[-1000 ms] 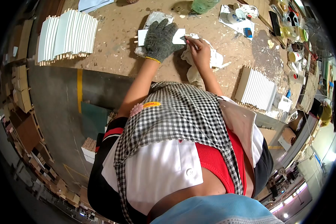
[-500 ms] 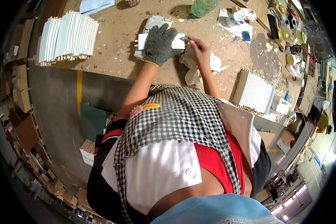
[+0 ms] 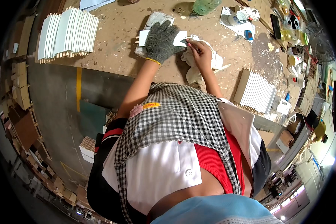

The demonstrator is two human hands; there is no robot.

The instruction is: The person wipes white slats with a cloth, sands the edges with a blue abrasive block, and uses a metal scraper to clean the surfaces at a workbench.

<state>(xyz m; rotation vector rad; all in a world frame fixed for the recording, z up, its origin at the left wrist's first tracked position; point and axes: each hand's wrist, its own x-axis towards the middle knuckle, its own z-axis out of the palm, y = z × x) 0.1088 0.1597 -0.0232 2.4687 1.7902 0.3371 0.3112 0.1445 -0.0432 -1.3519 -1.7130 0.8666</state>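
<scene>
My left hand [image 3: 161, 41], in a grey knit glove, lies flat on a white flat board [image 3: 143, 37] on the workbench [image 3: 115, 26], pressing it down. My bare right hand [image 3: 198, 52] is at the board's right end, its fingertips pinching a small dark piece [image 3: 184, 41] against the board's edge. A crumpled white cloth [image 3: 214, 61] lies under and beside the right hand. A grey pad [image 3: 156, 18] lies under the board.
A stack of white boards [image 3: 65, 33] stands on edge at the left of the bench, another stack [image 3: 258, 92] at the right. A green bottle [image 3: 205, 5], cups and jars [image 3: 293, 35] crowd the far right. Below the bench are the grey floor [image 3: 59, 112] and small boxes [image 3: 87, 149].
The view has shifted slightly; both hands stay on the white board, the right hand's fingertips moved a little along its right end.
</scene>
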